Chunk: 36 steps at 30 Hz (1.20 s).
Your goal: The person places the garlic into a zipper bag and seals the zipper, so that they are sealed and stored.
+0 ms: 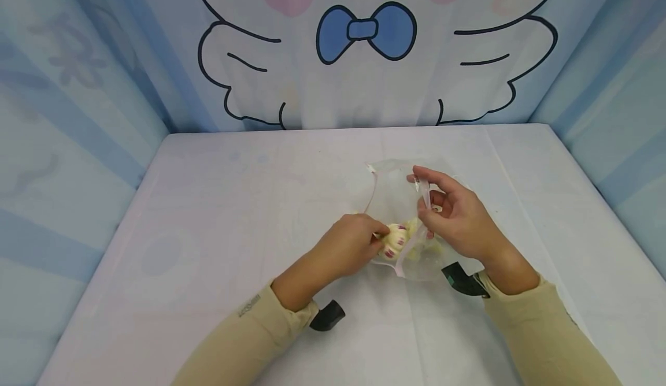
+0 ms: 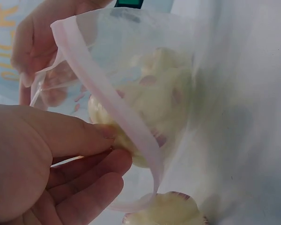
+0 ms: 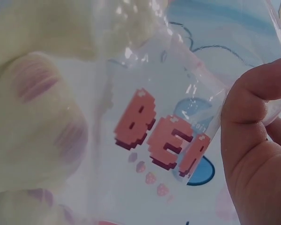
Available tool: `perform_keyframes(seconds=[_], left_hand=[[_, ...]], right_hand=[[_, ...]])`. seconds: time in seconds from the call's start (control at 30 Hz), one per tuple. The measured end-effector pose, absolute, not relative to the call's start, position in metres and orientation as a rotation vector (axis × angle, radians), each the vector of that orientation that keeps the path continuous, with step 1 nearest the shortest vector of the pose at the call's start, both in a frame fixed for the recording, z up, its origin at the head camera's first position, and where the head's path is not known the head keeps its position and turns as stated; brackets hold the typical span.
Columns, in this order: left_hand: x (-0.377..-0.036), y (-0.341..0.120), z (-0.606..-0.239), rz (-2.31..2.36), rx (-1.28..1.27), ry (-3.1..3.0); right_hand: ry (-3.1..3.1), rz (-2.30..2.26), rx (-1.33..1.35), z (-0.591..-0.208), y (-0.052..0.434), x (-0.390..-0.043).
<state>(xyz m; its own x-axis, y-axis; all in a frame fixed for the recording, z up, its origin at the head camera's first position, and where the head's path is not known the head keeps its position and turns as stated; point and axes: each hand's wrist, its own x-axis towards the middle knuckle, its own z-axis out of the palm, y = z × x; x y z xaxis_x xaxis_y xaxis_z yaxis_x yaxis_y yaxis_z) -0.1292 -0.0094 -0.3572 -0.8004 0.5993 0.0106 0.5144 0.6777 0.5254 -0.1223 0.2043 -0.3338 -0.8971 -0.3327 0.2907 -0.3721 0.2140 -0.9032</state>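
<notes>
left hand (image 1: pixel 347 246): lay just below the middle of the head view, fingers curled, fingertips pinching the pale yellow plush toy (image 1: pixel 396 240) at the bag's mouth; in the left wrist view the thumb and fingers (image 2: pixel 91 176) pressed on the toy beside the pink rim.

right hand (image 1: pixel 458 215): sat right of centre in the head view, fingers bent, pinching the upper edge of the clear plastic bag (image 1: pixel 393 192) and holding it raised; in the right wrist view one fingertip (image 3: pixel 253 101) gripped the clear film beside red block letters.

plush toy: pale yellow with pink paw marks, partly inside the bag's mouth, between the two hands, at the centre of the head view.

clear plastic bag: see-through, pink zip strip along the opening, its far part resting on the table above the hands.

table (image 1: pixel 218 212): white cloth, filling the lower frame.

backdrop (image 1: pixel 364 33): pale blue panels at the top and sides, cartoon figure with a blue bow tie at upper centre.

sleeves (image 1: pixel 244 340): beige, entering from the bottom edge.
</notes>
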Motion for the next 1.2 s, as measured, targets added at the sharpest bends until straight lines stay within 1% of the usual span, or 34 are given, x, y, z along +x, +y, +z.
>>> perform_keyframes(seconds=[0.3, 0.87, 1.2], left_hand=[[-0.131, -0.002, -0.362, 0.781, 0.941, 2.821], [-0.138, 0.015, -0.372, 0.866, 0.844, 2.876], [-0.139, 0.022, -0.375, 0.923, 0.737, 2.876]], right_hand=[[-2.442, 1.810, 0.694, -0.334, 0.204, -0.121], [-2.430, 1.847, 0.708, -0.334, 0.203, -0.121], [-2.444, 1.812, 0.700, -0.333, 0.203, -0.121]])
